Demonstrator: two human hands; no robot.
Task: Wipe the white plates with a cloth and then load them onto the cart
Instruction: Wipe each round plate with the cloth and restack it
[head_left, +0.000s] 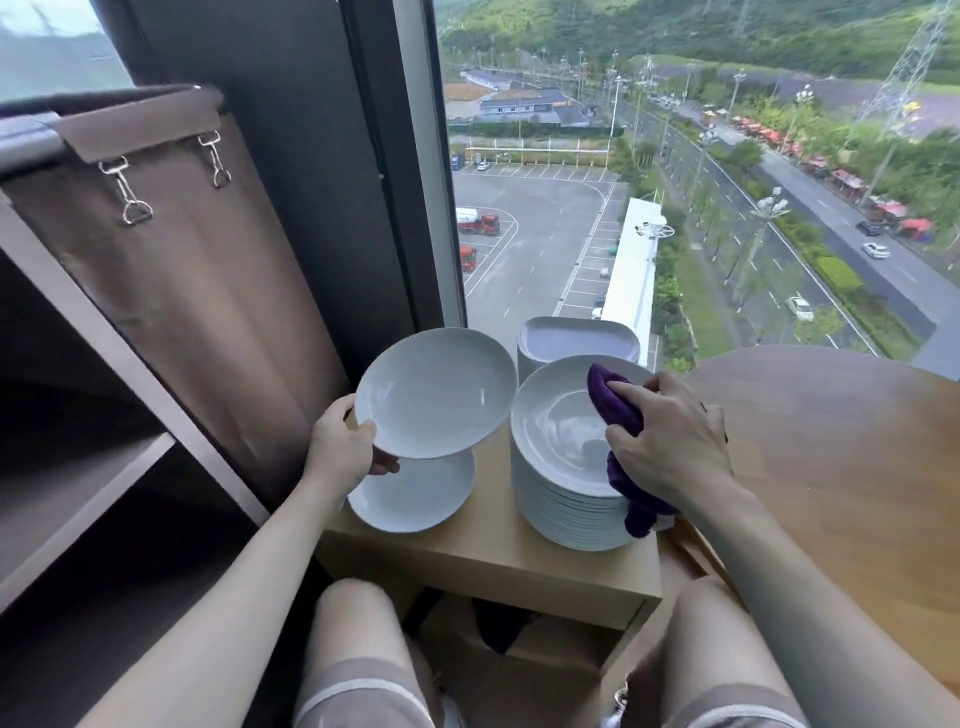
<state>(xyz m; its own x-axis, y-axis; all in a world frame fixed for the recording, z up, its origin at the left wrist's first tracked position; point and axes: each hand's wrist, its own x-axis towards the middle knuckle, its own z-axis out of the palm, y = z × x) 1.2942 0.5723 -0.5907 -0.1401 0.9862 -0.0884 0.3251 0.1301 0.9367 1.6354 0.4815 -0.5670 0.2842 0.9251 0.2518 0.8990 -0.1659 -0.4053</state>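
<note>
One view only: head-worn wide-angle camera. Looks forward and steeply down; wearer's knees (358, 623) at bottom edge, forearms (270, 561) run up into frame. Close range: left grip (340, 441) on lifted round white plate (436, 392), right grip (670, 441) on purple cloth (615, 402), both mid-frame above small light wooden counter (493, 525). Left edge filled by brown fabric-sided cart (171, 291), right edge by round wooden table (831, 457). Upper half faces out through tall glass window (675, 182), high over car park (540, 249). Straight lines bow near margins.
</note>
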